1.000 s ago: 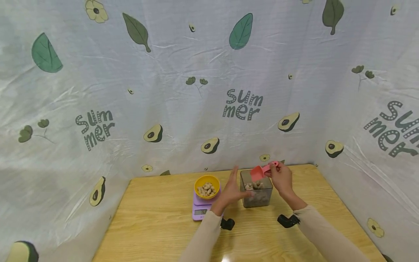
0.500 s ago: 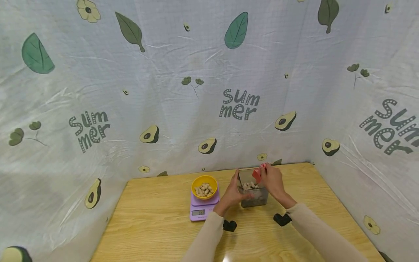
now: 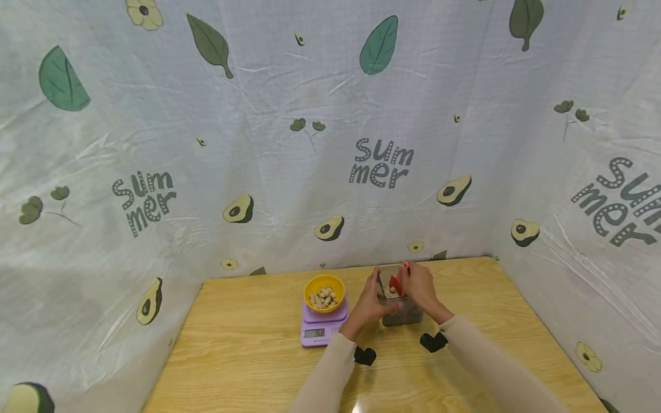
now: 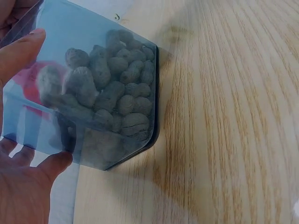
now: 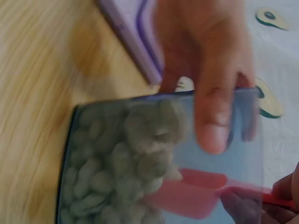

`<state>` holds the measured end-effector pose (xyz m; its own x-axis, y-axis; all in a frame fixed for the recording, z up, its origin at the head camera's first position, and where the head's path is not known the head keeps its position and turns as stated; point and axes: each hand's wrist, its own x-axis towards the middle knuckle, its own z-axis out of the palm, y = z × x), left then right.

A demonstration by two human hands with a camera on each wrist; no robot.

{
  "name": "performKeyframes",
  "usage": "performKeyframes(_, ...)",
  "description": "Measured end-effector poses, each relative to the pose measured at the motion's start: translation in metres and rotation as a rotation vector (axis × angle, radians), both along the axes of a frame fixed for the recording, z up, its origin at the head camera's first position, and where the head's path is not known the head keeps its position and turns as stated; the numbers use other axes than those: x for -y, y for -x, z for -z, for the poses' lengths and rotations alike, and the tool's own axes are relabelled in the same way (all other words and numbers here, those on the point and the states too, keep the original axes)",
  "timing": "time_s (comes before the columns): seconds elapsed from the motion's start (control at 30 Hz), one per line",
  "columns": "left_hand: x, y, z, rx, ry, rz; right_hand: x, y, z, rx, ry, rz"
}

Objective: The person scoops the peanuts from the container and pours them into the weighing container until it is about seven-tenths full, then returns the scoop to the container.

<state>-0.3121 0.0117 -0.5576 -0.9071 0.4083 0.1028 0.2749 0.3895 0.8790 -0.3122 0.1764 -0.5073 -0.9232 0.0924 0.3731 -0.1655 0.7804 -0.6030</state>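
A clear grey plastic box (image 3: 401,316) with unshelled peanuts (image 4: 110,95) inside stands at the table's back, right of centre. My left hand (image 3: 369,307) grips its left side, thumb (image 5: 215,116) across the front wall and fingers farther round. With my right hand (image 3: 420,287) I pinch the handle of a pink-red scoop (image 3: 395,285). Its blade reaches down inside the box among the peanuts; in the right wrist view the scoop (image 5: 196,196) shows through the wall. Peanuts partly cover the blade, so its load is hard to tell.
Left of the box, a yellow bowl (image 3: 310,281) holding peanuts sits on a purple kitchen scale (image 3: 307,341) with a lit display. The wooden table (image 3: 232,350) meets a printed white cloth (image 3: 279,172) behind and at the sides.
My right hand has moved left and lower, taking the scoop from above the box's rim down into the peanuts. The left hand has come onto the box's side and stays there.
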Motion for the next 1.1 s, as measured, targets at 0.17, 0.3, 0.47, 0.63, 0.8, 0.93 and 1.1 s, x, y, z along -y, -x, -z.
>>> performKeyframes(0.17,-0.001,0.000,-0.001,-0.003,-0.013,0.002,-0.004,0.001,-0.007,0.093,0.122,0.061)
performKeyframes(0.3,-0.001,-0.001,-0.001,-0.006,-0.012,0.007,-0.003,0.001,-0.010,0.139,0.187,0.106)
performKeyframes(0.47,-0.001,0.001,-0.002,0.009,-0.018,-0.008,0.003,0.004,-0.015,0.143,0.137,0.029)
performKeyframes(0.63,0.001,0.002,-0.002,0.020,-0.032,-0.008,-0.002,0.006,-0.016,0.307,0.340,0.067)
performKeyframes(0.8,0.001,0.003,0.000,0.023,-0.018,-0.008,-0.008,0.007,-0.015,0.401,0.538,0.107)
performKeyframes(0.93,0.001,0.003,0.000,0.023,-0.017,-0.004,-0.013,0.006,-0.016,0.395,0.693,0.111)
performKeyframes(1.1,0.001,0.002,0.000,0.016,-0.019,0.000,-0.024,0.003,-0.016,0.414,0.885,0.093)
